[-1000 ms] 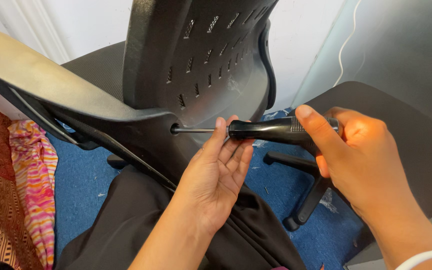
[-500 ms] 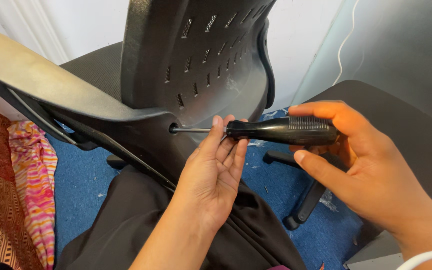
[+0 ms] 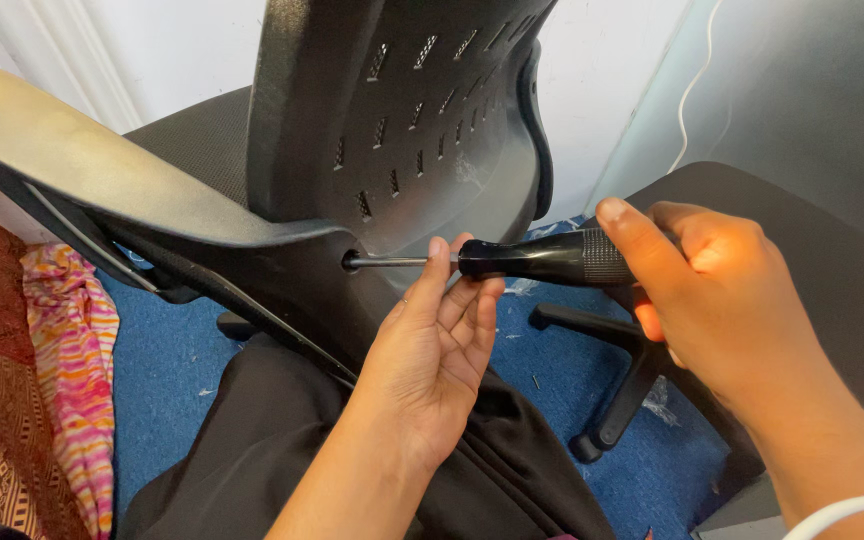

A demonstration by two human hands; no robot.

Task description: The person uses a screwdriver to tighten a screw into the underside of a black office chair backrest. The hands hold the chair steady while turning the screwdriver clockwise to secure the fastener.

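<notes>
A black plastic chair part (image 3: 282,250) with a slotted backrest (image 3: 402,110) lies tilted across my lap. A screwdriver (image 3: 542,258) with a black ribbed handle has its metal shaft pushed into a round hole (image 3: 352,262) in that part. My right hand (image 3: 712,300) grips the handle's rear end. My left hand (image 3: 437,345) is palm-up under the shaft, its fingertips steadying the shaft and the front of the handle.
A black wheeled chair base (image 3: 622,380) stands on the blue carpet (image 3: 172,360). Another black seat (image 3: 802,260) lies at the right. A patterned pink and orange cloth (image 3: 62,350) lies at the left. My dark trousers (image 3: 282,450) fill the foreground. White wall behind.
My right hand has shifted its grip around the screwdriver handle, fingers moving from over the top to the rear. The shaft stays in the hole; my left hand barely moved.
</notes>
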